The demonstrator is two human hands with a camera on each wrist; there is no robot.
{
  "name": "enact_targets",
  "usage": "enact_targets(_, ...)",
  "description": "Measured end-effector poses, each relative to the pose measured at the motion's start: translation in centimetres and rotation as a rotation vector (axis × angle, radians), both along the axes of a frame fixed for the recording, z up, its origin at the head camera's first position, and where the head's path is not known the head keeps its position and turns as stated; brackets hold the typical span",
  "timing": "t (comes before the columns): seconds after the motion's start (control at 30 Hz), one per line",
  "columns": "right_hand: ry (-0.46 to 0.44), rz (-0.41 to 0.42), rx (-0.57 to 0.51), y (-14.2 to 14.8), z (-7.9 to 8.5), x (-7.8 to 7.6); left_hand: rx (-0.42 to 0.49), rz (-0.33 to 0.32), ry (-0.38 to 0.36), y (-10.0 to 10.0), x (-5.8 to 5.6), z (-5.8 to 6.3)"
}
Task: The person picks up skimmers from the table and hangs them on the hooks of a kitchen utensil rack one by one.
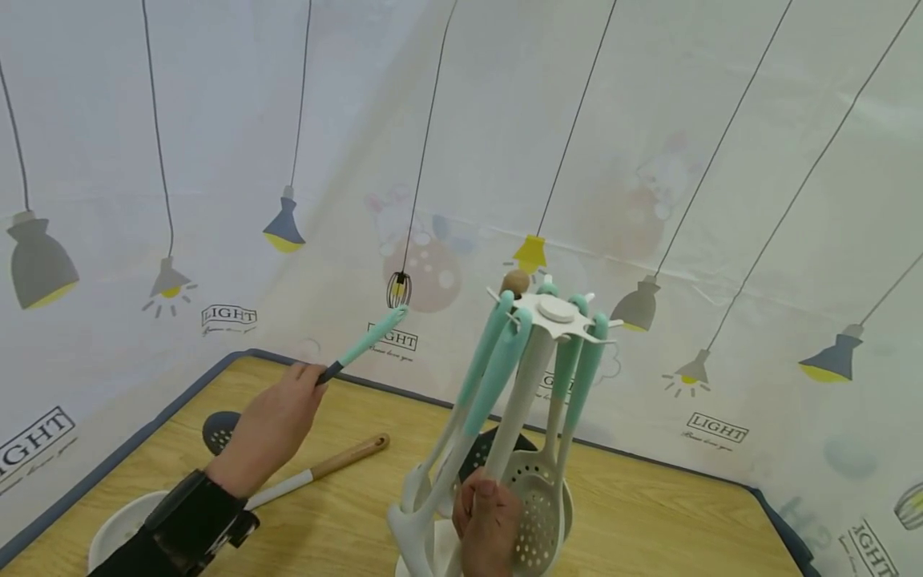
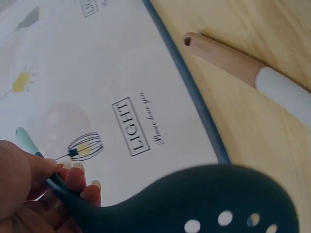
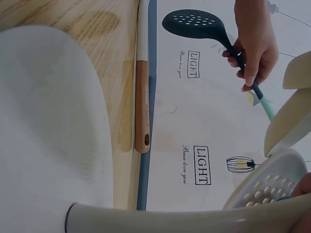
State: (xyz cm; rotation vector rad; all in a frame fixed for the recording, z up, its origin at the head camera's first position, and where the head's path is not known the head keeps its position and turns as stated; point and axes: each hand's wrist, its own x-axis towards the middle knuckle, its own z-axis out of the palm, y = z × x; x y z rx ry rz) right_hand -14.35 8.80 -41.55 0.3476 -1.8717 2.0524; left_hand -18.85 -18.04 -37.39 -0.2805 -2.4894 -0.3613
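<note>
In the head view my left hand (image 1: 277,425) pinches a skimmer by the dark neck just below its mint handle (image 1: 371,340). Its dark perforated head (image 3: 194,23) shows whole in the right wrist view. With my right hand (image 1: 486,525) I grip the pale central post (image 1: 515,409) of a utensil stand. Mint-handled utensils hang round its white hooked top (image 1: 557,308), among them a beige slotted spoon (image 1: 537,521). A dark perforated turner (image 1: 479,457) hangs behind the post, partly hidden. The stand's white base (image 3: 48,121) fills the left of the right wrist view.
On the wood-grain table (image 1: 649,513) lies a utensil-like handle, white and wooden (image 1: 353,453), partly behind my left forearm. The rim of a round white dish or pan (image 1: 108,529) shows at lower left. A lamp-printed backdrop (image 1: 461,160) rises behind the table's dark edge.
</note>
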Motion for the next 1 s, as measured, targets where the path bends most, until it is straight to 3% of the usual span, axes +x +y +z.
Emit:
enact_targets(0.3,0.02,-0.017,0.01,-0.1,-0.1,-0.1,0.236,-0.051,-0.2,0.5,1.4,1.9)
enact_targets(0.6,0.01,-0.025,0.017,-0.1,0.0,0.0,0.575,-0.162,-0.442,0.9,2.8,3.1)
enact_targets(1.0,-0.029,-0.026,0.022,0.0,0.2,0.1,0.669,-0.276,-0.574,2.1,5.5,4.8)
